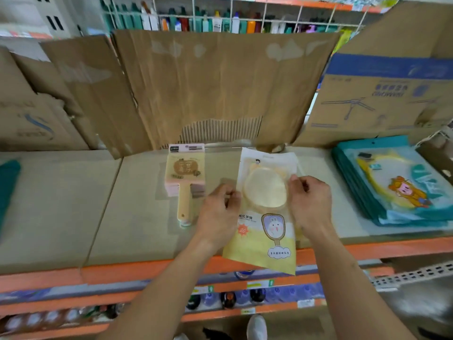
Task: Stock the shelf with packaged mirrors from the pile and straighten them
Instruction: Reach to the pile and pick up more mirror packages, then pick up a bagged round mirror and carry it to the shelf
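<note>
Left hand [218, 207] and right hand [311, 202] pinch a packaged mirror [266, 192] above the cardboard-lined shelf [137, 217], bottles [220, 23] behind.

mirror pack [267, 207] right of paddle mirrors [185, 177]

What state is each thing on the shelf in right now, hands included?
Yellow mirror packet: held by both side edges, lower end past the shelf front.
Left hand: pinches the packet's left edge.
Right hand: pinches its right edge.
Pink mirror stack: flat on the shelf, handles forward.
Teal packet stack: flat, edges staggered.
</note>
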